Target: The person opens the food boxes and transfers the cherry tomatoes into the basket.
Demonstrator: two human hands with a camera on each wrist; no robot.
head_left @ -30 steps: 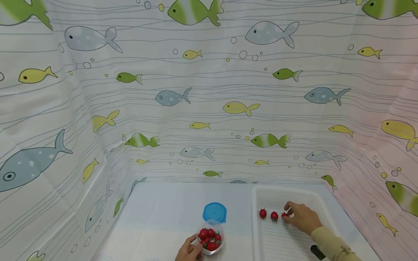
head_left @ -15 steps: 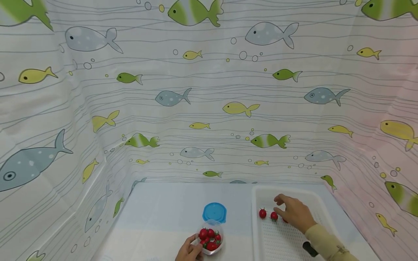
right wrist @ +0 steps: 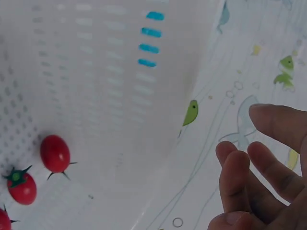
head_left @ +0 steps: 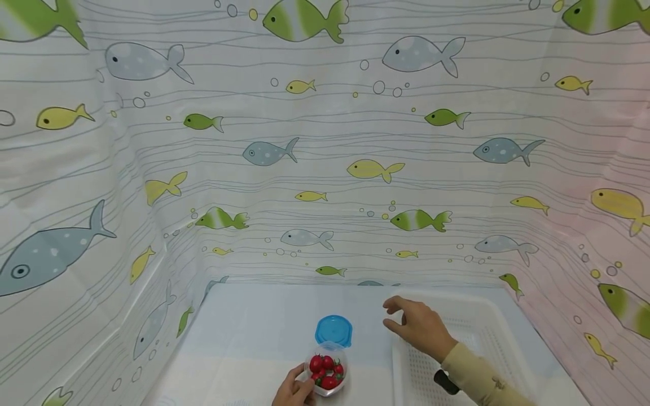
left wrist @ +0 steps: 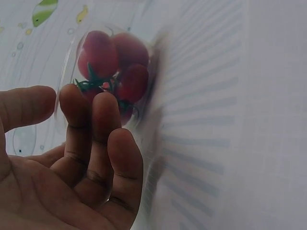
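Observation:
My left hand (head_left: 295,388) pinches the near-left rim of a small clear plastic container (head_left: 343,352). Red cherry tomatoes (head_left: 329,383) with green stems fill its bottom; the left wrist view shows the tomatoes (left wrist: 98,57) behind the wall, beyond the fingertips (left wrist: 72,103). Over the left rim of a white perforated basket (head_left: 398,375) hovers my right hand (head_left: 421,327), fingers loosely bent and nothing between them. Three more cherry tomatoes (right wrist: 55,153) lie in the basket in the right wrist view; the right hand and sleeve hide them in the head view.
A blue lid (head_left: 333,330) lies on the pale table (head_left: 244,332), just behind the clear container. Fish-patterned sheeting (head_left: 355,237) walls the table at the back and both sides. A black strap (head_left: 446,382) shows at the right wrist.
My right hand has let go of a tomato in the basket, lifted, and moved left over the basket's rim. The left hand and the container have stayed put.

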